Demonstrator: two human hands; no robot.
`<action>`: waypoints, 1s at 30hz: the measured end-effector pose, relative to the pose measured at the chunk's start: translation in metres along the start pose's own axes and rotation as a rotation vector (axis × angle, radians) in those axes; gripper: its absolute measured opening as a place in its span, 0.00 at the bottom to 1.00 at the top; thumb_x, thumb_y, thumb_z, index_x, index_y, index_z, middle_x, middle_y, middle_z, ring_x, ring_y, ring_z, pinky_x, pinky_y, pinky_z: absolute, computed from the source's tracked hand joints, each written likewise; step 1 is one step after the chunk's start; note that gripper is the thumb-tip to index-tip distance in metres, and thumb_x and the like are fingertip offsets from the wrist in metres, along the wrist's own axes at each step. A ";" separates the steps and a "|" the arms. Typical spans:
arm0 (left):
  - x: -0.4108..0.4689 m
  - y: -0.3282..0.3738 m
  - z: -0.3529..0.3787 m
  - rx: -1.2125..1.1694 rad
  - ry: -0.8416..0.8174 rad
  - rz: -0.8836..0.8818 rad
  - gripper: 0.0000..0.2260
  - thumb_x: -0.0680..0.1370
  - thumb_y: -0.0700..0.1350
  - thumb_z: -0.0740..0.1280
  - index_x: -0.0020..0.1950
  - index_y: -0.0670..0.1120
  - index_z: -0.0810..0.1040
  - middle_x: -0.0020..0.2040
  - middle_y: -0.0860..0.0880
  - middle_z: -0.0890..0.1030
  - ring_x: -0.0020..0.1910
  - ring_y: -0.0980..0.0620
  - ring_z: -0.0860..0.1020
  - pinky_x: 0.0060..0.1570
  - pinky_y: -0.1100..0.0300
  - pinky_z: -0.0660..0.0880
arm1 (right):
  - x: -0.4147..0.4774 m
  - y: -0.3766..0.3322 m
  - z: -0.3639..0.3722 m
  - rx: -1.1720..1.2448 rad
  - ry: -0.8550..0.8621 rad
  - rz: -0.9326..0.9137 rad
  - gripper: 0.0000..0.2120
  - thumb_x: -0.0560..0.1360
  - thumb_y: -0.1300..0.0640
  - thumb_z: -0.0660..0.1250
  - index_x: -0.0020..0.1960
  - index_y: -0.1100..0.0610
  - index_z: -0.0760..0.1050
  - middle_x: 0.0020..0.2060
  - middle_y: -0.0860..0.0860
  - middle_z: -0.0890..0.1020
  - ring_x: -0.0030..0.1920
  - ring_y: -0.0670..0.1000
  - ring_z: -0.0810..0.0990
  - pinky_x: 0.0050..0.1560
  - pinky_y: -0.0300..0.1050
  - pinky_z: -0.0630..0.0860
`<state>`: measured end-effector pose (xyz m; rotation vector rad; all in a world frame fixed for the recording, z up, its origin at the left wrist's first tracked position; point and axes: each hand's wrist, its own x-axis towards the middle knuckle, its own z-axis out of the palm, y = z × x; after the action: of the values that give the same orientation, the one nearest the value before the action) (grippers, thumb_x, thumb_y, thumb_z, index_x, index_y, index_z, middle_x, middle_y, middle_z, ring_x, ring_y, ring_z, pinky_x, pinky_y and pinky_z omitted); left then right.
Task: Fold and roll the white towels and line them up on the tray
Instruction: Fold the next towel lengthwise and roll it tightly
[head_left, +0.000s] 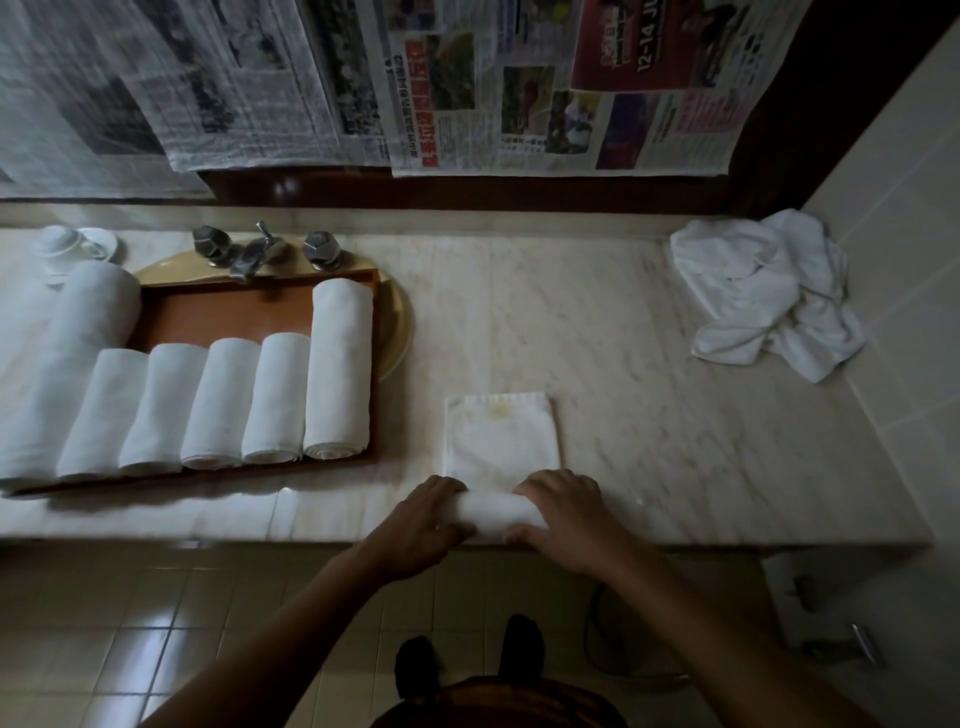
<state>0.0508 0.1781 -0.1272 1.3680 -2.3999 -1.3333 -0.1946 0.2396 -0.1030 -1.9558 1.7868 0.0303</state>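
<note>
1. We see the left hand (421, 519) and right hand (566, 514) at the near edge of the counter (649, 364), one on each end of a half-rolled towel (498, 512).
2. Fingers of both hands are curled over the roll and grip it, with the thumbs on the near side.
3. The unrolled part of that towel lies flat on the counter beyond the hands. It has faint yellowish marks.
4. The tray (234, 317) sits to the left, over the basin, just beside the flat towel.
5. The rolled towels (275, 400) lie side by side on the tray: four short ones, a longer one at the right end, and a big one at the left.
6. The loose towels (763, 291) are heaped at the far right corner, against the wall.
7. We note a tap (260, 252) behind the tray, a cup (67, 241) far left, and newspaper (467, 88) hung above.
</note>
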 end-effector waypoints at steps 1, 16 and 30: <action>0.002 0.003 -0.001 -0.019 0.002 -0.019 0.19 0.79 0.58 0.70 0.66 0.52 0.74 0.59 0.56 0.73 0.52 0.56 0.76 0.46 0.63 0.77 | 0.000 0.000 0.000 -0.015 0.028 0.003 0.30 0.76 0.31 0.63 0.73 0.45 0.69 0.71 0.45 0.71 0.71 0.51 0.67 0.72 0.55 0.60; 0.014 0.012 -0.007 0.396 -0.025 0.031 0.32 0.83 0.68 0.46 0.83 0.53 0.58 0.82 0.53 0.62 0.81 0.54 0.58 0.78 0.42 0.55 | -0.022 -0.021 0.044 -0.162 0.305 -0.037 0.40 0.69 0.63 0.75 0.78 0.50 0.65 0.75 0.54 0.71 0.76 0.57 0.68 0.76 0.65 0.60; 0.029 -0.001 -0.016 0.114 0.196 -0.125 0.26 0.79 0.71 0.60 0.65 0.53 0.78 0.61 0.54 0.81 0.60 0.52 0.76 0.59 0.47 0.75 | 0.017 -0.012 0.020 -0.098 0.227 -0.064 0.28 0.81 0.45 0.62 0.79 0.49 0.64 0.76 0.50 0.69 0.75 0.54 0.66 0.78 0.61 0.53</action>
<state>0.0415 0.1466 -0.1272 1.6200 -2.3250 -1.0436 -0.1752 0.2314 -0.1222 -2.1586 1.8933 -0.1328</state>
